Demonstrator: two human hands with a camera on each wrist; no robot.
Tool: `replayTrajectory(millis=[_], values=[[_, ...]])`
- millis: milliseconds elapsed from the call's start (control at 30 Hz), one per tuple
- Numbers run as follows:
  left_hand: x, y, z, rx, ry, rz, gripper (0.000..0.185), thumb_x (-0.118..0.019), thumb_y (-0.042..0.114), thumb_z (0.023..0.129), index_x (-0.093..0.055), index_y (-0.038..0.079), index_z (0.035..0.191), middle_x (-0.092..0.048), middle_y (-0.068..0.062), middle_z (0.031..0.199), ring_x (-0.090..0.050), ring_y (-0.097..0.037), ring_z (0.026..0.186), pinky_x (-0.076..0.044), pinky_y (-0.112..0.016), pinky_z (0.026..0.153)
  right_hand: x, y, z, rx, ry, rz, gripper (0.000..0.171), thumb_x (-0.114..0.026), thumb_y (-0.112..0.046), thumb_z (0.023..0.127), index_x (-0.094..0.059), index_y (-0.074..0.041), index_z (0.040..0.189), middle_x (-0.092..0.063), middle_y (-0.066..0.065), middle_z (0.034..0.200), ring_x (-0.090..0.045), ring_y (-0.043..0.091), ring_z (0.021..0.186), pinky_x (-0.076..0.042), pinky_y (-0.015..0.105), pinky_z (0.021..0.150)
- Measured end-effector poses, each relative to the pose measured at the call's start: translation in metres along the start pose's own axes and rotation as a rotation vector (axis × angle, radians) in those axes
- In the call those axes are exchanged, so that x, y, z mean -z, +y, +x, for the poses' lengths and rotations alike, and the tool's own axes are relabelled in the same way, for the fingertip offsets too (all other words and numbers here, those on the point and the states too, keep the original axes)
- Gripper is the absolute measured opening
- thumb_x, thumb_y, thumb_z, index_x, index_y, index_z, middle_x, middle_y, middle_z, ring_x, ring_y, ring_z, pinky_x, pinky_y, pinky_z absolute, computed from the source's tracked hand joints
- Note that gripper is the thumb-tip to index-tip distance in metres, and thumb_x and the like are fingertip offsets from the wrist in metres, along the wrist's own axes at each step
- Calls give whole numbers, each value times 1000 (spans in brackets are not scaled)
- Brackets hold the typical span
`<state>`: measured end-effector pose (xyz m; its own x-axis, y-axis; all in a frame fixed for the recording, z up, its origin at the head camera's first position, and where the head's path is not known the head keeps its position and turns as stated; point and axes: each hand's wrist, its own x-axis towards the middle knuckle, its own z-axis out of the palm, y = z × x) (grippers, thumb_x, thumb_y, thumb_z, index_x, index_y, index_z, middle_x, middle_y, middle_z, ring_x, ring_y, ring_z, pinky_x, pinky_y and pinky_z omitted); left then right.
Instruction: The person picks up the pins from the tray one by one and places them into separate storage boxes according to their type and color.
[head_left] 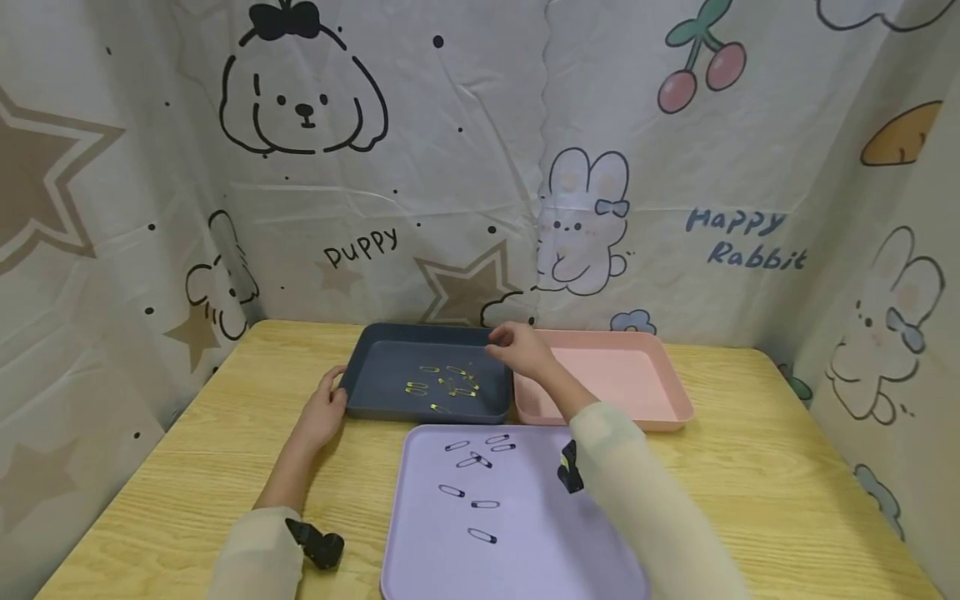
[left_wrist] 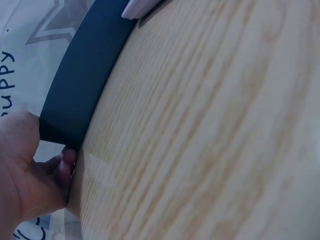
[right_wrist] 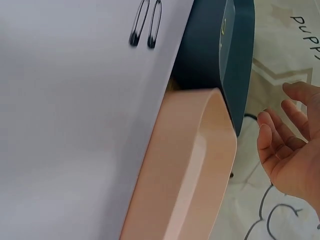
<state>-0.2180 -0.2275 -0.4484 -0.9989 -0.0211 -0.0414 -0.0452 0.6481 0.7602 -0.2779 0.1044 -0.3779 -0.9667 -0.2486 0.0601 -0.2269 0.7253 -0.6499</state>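
Note:
Yellow safety pins (head_left: 416, 388) lie in a loose group in the dark blue tray (head_left: 375, 375) at the back of the table. My left hand (head_left: 326, 408) holds this tray at its left side; in the left wrist view the thumb (left_wrist: 25, 127) is at the rim and the fingers are bent low by the corner. My right hand (head_left: 522, 350) is raised over the tray's right rim. Its fingers (right_wrist: 270, 145) are loosely bent with nothing between them. Several black safety pins (head_left: 485, 504) are spread over the lilac tray (head_left: 540, 533) in front.
A pink tray (head_left: 600, 375) stands right of the dark blue one, under my right forearm. The wooden table (head_left: 780, 467) extends to both sides. Behind it hangs a printed curtain (head_left: 465, 183). Each sleeve has a black clip-like device (head_left: 318, 546) on it.

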Motion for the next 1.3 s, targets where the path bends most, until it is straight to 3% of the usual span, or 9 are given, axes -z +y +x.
replayTrajectory(millis=[1033, 1300], values=[[-1, -1, 0, -2, -14, -1, 50, -23, 20, 100, -17, 9, 148, -36, 0, 66, -35, -13, 55, -33, -29, 56, 69, 85, -52, -148, 60, -32, 47, -62, -31, 87, -55, -5, 125, -58, 19, 114, -57, 31, 101, -49, 39, 79], [0, -1, 0, -1, -21, 7, 50, -23, 21, 100, -16, 9, 148, -34, -1, 65, -33, -14, 54, -32, -30, 56, 90, 110, -68, -126, 167, -93, 45, -64, -28, 87, -58, -3, 123, -59, 17, 116, -57, 31, 103, -50, 40, 78]])
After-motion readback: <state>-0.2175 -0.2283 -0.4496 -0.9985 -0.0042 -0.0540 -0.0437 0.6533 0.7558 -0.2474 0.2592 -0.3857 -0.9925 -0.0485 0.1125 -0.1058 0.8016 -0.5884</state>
